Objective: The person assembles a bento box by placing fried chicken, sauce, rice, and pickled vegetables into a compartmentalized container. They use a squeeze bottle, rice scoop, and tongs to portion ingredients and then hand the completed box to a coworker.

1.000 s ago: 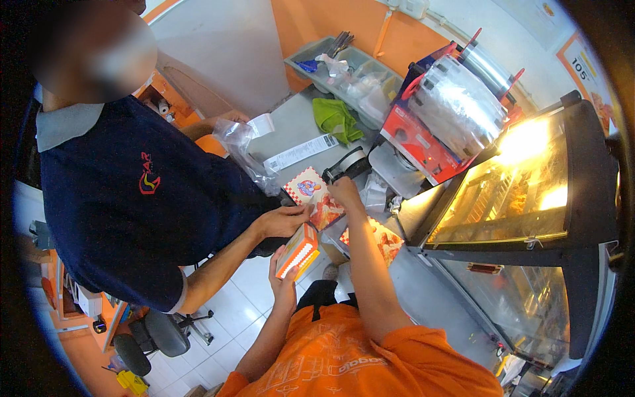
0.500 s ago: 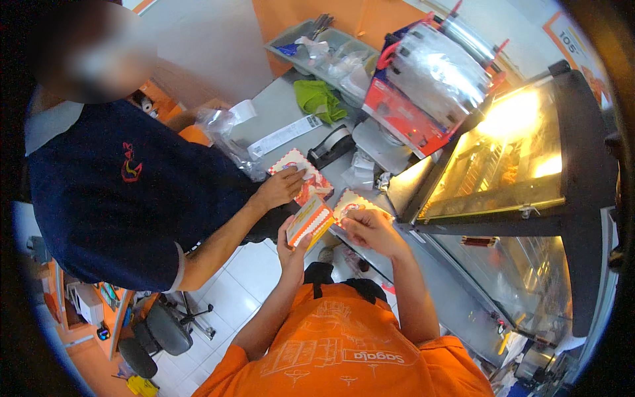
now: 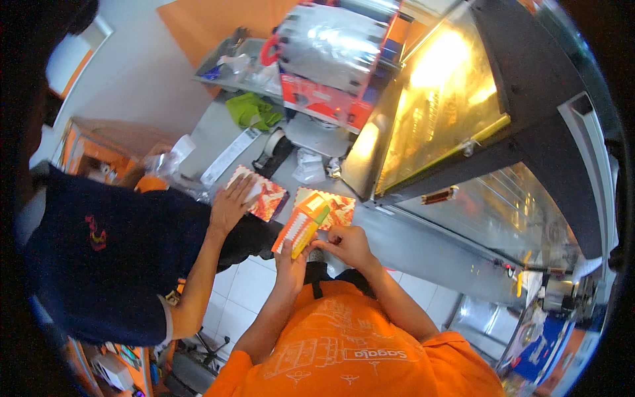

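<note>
My left hand (image 3: 291,264) grips a small orange, yellow and white carton (image 3: 301,228) from below, holding it tilted in front of me. Beside the carton's lower end is my right hand (image 3: 348,245), its fingers curled in and the thumb pointing toward the carton; whatever they may hold is hidden. Behind the held carton, a flat patterned box (image 3: 340,210) with a red and cream top lies on the counter's near edge. To its left sits a similar patterned box (image 3: 271,200), with a co-worker's hand (image 3: 231,202) resting on it.
On the grey counter (image 3: 198,142) are a paper strip (image 3: 229,156), a tape dispenser (image 3: 272,151), a green cloth (image 3: 253,111) and crumpled plastic (image 3: 309,167). A lit glass display cabinet (image 3: 436,112) stands at right. The co-worker in dark blue (image 3: 126,258) stands close on my left.
The view has swung to the right. My right hand has come off the patterned box on the counter and drawn in beside the held carton, which has turned. The co-worker's hand still rests on its box.
</note>
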Available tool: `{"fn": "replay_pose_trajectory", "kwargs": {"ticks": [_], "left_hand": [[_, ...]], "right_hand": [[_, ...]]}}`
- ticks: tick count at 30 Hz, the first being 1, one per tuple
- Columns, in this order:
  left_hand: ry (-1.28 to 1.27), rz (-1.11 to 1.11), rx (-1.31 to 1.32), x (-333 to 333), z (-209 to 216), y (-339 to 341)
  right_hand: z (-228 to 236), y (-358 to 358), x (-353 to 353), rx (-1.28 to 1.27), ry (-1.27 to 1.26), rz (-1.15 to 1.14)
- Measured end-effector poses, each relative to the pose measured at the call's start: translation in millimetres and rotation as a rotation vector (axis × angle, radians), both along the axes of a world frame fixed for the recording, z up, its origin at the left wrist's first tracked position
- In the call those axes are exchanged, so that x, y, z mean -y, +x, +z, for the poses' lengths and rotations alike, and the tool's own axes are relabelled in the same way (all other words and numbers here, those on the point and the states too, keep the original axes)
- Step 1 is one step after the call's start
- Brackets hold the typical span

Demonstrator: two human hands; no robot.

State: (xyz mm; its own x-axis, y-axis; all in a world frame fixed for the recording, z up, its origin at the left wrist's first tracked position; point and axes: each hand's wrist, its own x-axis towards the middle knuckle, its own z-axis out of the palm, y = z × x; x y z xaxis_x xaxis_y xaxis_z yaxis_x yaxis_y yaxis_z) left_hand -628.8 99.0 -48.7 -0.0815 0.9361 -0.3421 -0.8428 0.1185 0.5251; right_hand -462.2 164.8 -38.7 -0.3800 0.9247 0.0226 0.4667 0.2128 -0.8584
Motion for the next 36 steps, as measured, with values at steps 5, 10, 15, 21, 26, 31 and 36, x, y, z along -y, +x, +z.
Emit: {"fn": "replay_pose_trajectory", "kwargs": {"ticks": [5,10,15,21,26,31,36], "left_hand": [[0.236,0.151,-0.850,-42,-32,8],[0.361,-0.151,-1.715,-71,-80,-3],[0.423,0.049,-2.189,-59,-55,10],[0.917,0.086,-2.048,-8,-9,156],[1.150,-0.844,-1.503,68,-16,364],[1.427,-1.663,-1.577,137,-42,546],[1.420,-2.035,-1.591,166,-126,671]], "right_hand": [[-23,68,28,0.162,-0.100,-0.074],[-37,151,94,0.405,-0.355,-0.077],[-58,220,179,0.521,-0.486,-0.035],[-88,301,253,0.299,-0.390,-0.150],[-99,406,340,-0.053,-0.310,-0.404],[-110,437,413,-0.149,-0.392,-1.010],[-142,425,455,-0.554,-0.495,-1.203]]}}
